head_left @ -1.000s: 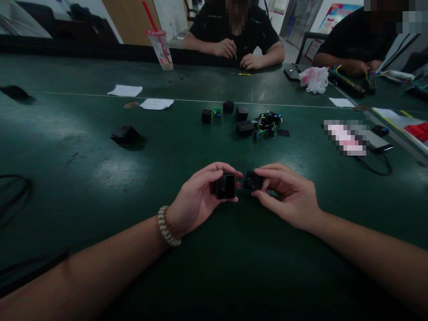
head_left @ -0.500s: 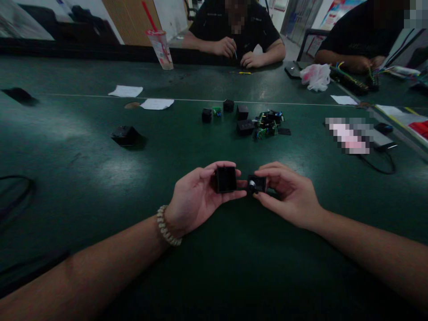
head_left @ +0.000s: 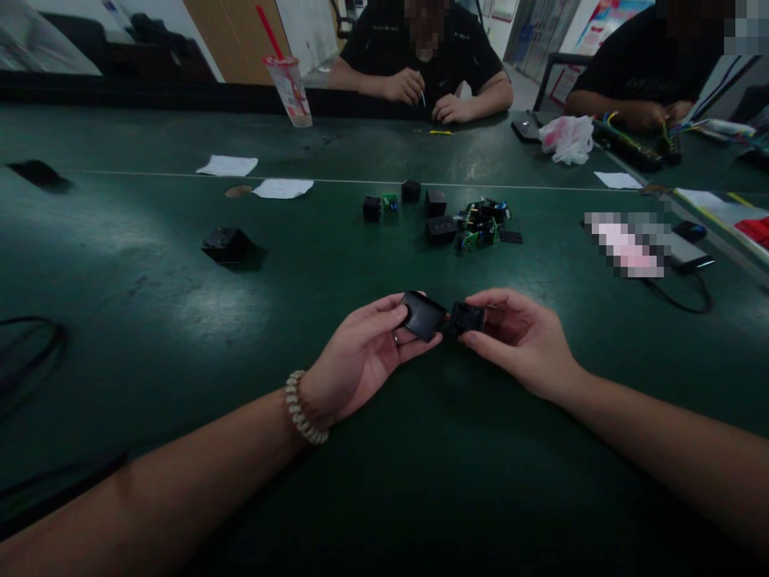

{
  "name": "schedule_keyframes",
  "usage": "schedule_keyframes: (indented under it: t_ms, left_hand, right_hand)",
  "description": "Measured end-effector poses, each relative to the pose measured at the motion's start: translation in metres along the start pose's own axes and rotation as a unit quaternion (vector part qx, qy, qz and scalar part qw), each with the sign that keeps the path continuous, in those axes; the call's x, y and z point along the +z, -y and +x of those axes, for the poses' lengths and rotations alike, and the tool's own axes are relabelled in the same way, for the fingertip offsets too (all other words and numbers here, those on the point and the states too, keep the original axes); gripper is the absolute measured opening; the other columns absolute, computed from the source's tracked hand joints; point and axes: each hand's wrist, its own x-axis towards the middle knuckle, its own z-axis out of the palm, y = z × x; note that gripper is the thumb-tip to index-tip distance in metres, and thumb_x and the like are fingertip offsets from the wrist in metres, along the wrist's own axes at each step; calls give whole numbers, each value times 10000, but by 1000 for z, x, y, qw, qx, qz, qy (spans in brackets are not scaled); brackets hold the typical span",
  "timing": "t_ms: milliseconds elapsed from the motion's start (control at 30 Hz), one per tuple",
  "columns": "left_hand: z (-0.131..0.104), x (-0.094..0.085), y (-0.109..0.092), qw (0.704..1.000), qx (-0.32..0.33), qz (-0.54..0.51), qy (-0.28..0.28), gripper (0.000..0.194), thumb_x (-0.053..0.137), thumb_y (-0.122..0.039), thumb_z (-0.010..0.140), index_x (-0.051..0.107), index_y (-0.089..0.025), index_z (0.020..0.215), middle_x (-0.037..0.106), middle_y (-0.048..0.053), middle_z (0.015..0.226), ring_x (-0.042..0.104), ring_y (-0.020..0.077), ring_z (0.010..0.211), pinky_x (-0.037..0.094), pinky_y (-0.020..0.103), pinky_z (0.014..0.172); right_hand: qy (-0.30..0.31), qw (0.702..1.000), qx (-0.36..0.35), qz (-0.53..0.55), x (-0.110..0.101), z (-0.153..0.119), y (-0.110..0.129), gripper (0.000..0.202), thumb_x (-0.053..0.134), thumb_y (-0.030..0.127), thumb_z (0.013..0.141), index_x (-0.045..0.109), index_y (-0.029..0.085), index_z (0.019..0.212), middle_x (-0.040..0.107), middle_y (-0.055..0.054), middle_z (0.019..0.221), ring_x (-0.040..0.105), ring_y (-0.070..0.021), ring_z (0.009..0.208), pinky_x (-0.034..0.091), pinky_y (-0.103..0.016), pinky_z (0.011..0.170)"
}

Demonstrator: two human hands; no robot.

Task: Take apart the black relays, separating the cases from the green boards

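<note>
My left hand is closed on a black plastic box, thumb on top and fingers beneath, with a smooth side facing up. In my right hand, a smaller black plastic part with a hollow face is pinched between thumb and fingers. The two pieces are held close together above the green table; whether they touch I cannot tell. Farther off lie several small black boxes beside a heap of green circuit boards.
A black block sits to the left, near paper sheets. A cup with a red straw stands at the far side. Two people sit across the table. A plastic bag and wired parts lie at the far right.
My left hand has turned the box, so its open face no longer shows and a smooth side does. The right hand has tilted the smaller part and shifted slightly right.
</note>
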Motion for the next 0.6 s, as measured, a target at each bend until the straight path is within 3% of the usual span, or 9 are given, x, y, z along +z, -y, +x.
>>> schedule_keyframes:
  t_ms: [333,600]
  left_hand:
    - [0,-1,2,999,35,22,-23,242,730,-40,887,723,-142,1106,780,119,1217,764,243,1150,622,403,1082]
    - [2,-4,2,997,48,51,-15,364,786,17,803,741,-168,1113,749,75,1186,746,219,1074,695,354,903]
  right_hand:
    - [1,998,40,56,0,1,3,384,901,187,784,713,221,1117,805,-39,939,790,-174,815,667,-305,742]
    - [18,996,20,84,0,3,-1,459,869,142,818,701,248,1232,780,-23,1001,805,-172,820,696,-328,771]
